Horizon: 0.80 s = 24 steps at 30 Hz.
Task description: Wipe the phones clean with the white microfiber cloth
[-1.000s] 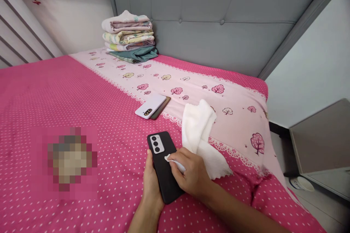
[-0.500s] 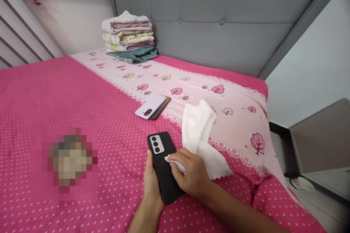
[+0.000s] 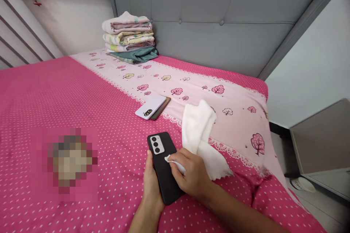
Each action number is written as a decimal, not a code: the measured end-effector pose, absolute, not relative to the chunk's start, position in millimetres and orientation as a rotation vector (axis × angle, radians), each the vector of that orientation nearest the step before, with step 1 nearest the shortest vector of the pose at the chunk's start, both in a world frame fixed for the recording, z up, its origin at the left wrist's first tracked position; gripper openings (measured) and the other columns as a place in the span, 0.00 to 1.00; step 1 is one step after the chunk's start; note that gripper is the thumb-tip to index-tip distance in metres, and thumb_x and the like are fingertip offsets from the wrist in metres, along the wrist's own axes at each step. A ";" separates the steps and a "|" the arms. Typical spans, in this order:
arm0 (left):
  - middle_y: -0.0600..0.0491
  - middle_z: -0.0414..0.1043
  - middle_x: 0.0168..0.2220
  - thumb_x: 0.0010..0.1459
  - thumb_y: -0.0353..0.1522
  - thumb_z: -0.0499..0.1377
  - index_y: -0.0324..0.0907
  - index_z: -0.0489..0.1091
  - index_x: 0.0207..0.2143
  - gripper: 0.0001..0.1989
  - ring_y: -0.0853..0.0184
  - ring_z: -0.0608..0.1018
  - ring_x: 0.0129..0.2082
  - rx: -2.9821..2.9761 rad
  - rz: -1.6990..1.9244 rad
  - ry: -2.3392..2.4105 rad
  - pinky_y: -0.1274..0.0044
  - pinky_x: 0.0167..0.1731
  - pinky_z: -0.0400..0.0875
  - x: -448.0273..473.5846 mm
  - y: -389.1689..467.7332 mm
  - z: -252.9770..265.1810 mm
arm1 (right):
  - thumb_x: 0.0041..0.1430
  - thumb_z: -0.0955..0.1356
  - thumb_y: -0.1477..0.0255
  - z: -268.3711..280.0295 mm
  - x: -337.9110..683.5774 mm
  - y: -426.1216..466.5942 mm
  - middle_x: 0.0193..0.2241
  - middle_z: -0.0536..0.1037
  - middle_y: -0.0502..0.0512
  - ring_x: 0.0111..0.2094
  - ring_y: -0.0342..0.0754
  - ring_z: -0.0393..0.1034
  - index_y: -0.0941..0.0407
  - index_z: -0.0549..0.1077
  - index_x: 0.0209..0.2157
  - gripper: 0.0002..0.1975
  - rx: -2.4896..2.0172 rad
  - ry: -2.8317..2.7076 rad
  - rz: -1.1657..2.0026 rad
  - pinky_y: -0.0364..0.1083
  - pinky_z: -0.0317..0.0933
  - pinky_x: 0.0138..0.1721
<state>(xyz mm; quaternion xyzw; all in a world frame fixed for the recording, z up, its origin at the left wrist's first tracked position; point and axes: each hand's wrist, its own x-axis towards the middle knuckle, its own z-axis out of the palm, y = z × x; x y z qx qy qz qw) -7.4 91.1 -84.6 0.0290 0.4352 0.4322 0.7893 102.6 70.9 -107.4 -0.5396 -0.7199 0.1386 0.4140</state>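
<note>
My left hand is closed along the left edge of a phone in a black case. The phone's back faces up, its silver camera block with three lenses at the top left. Over the case, my right hand pinches a small white wad of cloth or tissue, and its tip touches the black back or hovers just over it. A crumpled white cloth lies beyond my right hand, partly behind it. Farther off, a pale lilac phone rests overlapping a darker phone.
A pink dotted bedspread with a tree-print band spreads under everything. Folded bedding is stacked by the grey padded headboard. At the left a patch is pixelated. A grey cabinet stands beyond the bed's right edge.
</note>
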 end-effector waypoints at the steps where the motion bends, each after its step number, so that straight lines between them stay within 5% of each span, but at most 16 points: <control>1: 0.41 0.77 0.29 0.57 0.44 0.49 0.33 0.72 0.34 0.23 0.55 0.79 0.31 0.065 0.931 0.940 0.64 0.36 0.71 -7.3 91.0 -84.5 | 0.54 0.62 0.77 -107.6 102.5 71.2 0.29 0.72 0.53 0.30 0.44 0.68 0.56 0.72 0.35 0.09 -1.355 -1.808 0.349 0.42 0.60 0.32; 24: 0.41 0.76 0.29 0.58 0.44 0.47 0.33 0.71 0.35 0.24 0.56 0.78 0.32 0.046 0.936 0.907 0.65 0.36 0.71 -7.3 91.0 -85.0 | 0.54 0.62 0.77 -107.9 102.7 71.2 0.29 0.72 0.53 0.30 0.44 0.68 0.55 0.71 0.35 0.09 -1.361 -1.806 0.348 0.42 0.60 0.32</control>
